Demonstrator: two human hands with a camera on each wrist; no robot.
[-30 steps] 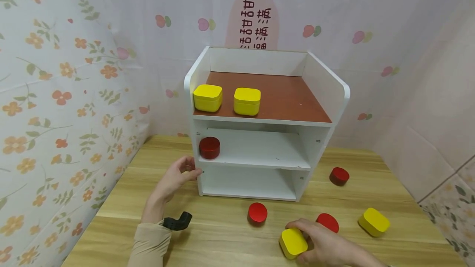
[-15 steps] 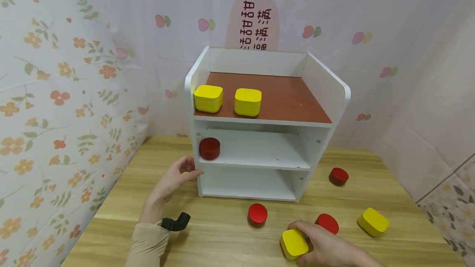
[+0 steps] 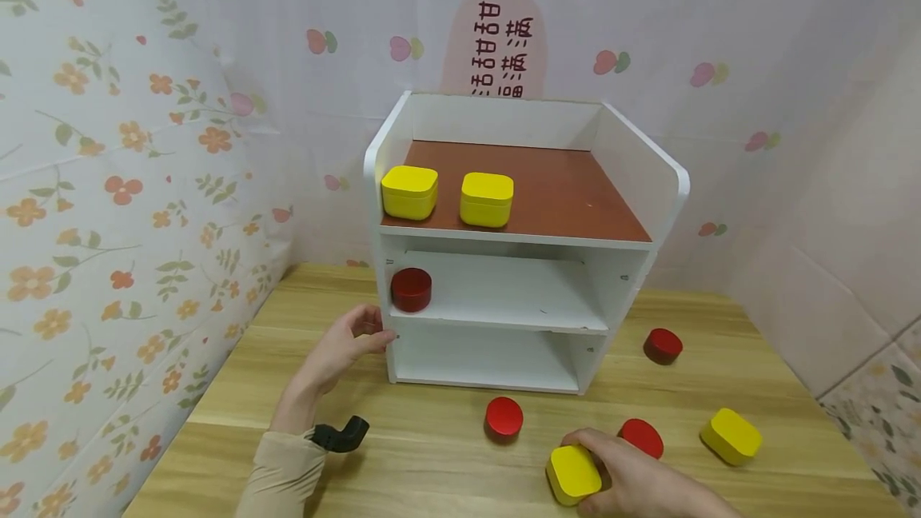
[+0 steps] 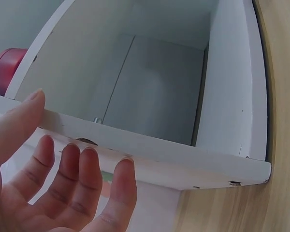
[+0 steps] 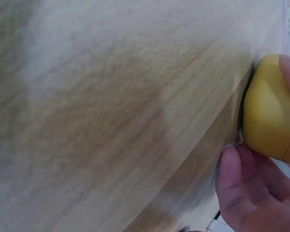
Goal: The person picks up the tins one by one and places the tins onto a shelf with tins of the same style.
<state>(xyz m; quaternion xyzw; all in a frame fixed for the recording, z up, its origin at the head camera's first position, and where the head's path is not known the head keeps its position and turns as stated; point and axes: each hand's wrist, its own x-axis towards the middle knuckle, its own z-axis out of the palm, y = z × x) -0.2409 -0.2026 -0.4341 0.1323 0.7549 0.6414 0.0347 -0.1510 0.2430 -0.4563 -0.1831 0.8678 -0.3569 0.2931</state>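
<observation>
A small white shelf unit point(image 3: 496, 326) with a brown top stands on the table. My left hand point(image 3: 352, 350) holds its left side panel, thumb at the front edge and fingers along the outer face, as the left wrist view shows with the panel point(image 4: 159, 147). Near the table's front, my right hand point(image 3: 629, 474) grips a yellow rounded-square box point(image 3: 574, 474) between thumb and fingers; in the right wrist view this box point(image 5: 268, 113) is close to the wooden surface. Whether it touches the table is hard to tell.
Two yellow boxes, one at the left point(image 3: 410, 193) and another point(image 3: 487, 200), sit on the top. One dark red round tin point(image 3: 412, 290) is on the middle shelf. Red tins point(image 3: 504, 418), point(image 3: 642, 438), point(image 3: 663, 346) and a yellow box point(image 3: 731, 436) lie on the table.
The whole head view has shifted slightly. Both hands keep their places, the left at the side panel and the right on the yellow box.
</observation>
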